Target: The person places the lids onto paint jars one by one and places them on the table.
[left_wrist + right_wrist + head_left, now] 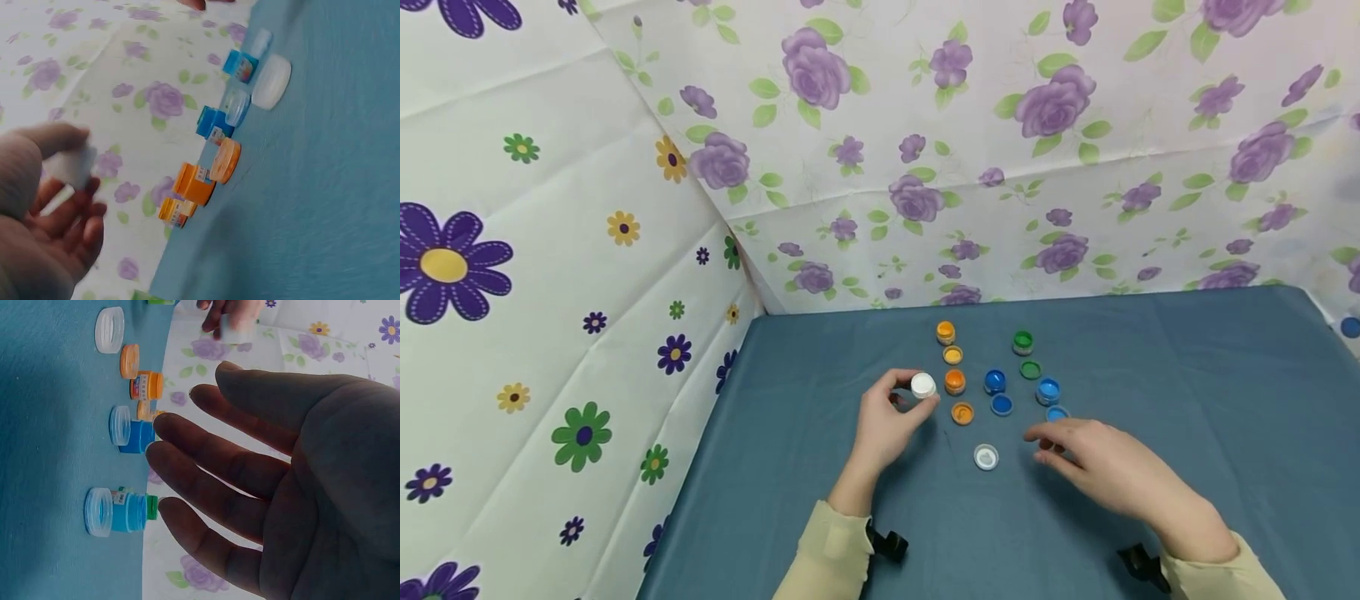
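Observation:
My left hand (880, 429) holds a small white paint jar (923, 385) between thumb and fingers, raised above the cloth. In the left wrist view the white jar (74, 165) is blurred and partly covered by fingers. A white lid (986, 457) lies on the table between the two hands. My right hand (1105, 462) hovers palm down with relaxed fingers, holding nothing, its fingertips near the light blue lid (1057, 412). In the right wrist view that lid (99, 512) leans into line with the light blue jar (130, 512).
Uncapped jars stand farther back, each with its lid in front: yellow (945, 333), orange (954, 382), dark blue (995, 382), light blue (1048, 392) and green (1022, 342). A blue-grey cloth (805, 400) covers the table. Flowered sheets (880, 250) hang behind and left.

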A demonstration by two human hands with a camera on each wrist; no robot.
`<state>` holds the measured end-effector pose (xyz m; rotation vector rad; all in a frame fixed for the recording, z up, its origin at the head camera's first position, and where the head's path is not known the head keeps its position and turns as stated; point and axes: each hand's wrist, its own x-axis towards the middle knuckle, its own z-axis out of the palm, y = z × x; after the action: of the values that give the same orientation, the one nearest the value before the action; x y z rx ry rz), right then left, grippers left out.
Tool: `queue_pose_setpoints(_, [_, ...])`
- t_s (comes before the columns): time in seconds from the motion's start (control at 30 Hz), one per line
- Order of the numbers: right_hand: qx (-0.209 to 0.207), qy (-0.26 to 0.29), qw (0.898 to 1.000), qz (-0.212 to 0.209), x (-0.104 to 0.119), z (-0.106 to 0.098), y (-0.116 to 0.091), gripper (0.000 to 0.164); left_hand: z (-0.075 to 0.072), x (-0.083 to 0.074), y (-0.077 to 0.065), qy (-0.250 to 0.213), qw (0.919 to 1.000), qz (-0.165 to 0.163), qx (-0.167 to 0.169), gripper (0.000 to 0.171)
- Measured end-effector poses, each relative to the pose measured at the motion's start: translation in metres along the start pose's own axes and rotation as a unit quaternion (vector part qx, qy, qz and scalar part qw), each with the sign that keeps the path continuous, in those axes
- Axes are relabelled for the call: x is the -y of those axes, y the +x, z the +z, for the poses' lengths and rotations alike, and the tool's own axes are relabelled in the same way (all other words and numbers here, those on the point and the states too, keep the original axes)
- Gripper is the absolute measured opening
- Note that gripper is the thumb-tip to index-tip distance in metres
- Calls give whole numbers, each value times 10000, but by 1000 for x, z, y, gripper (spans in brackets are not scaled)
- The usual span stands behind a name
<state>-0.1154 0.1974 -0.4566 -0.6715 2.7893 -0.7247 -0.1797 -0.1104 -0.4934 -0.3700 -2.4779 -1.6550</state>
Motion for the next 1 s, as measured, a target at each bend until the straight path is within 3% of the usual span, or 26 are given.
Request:
queue_pose_setpoints(0.2, [135,144,9998,-37,2,8,3,25,-1,6,-5,-873,9942,509,357,33])
queue_pose_setpoints(0.3, [210,176,9996,-33,3,13,3,24,1,10,-5,-1205,9893,591,576,36])
queue_pose_setpoints(0.53, [219,29,9997,81,12,21,7,26,3,10,-10,-2251,9661,590,1115,42])
queue_pose_setpoints(0.63, [67,-169,9997,146,18,26,11,31,4,10,-11,-2261,9660,574,1118,43])
queue_pose_setpoints(0.83, [-203,-564,9975,363,31,41,19,47,6,9,-12,-2155,9723,473,774,45])
queue_pose_setpoints(1.0, [-135,-558,9976,398,36,52,26,57,7,9,-12,-2470,9655,471,677,40])
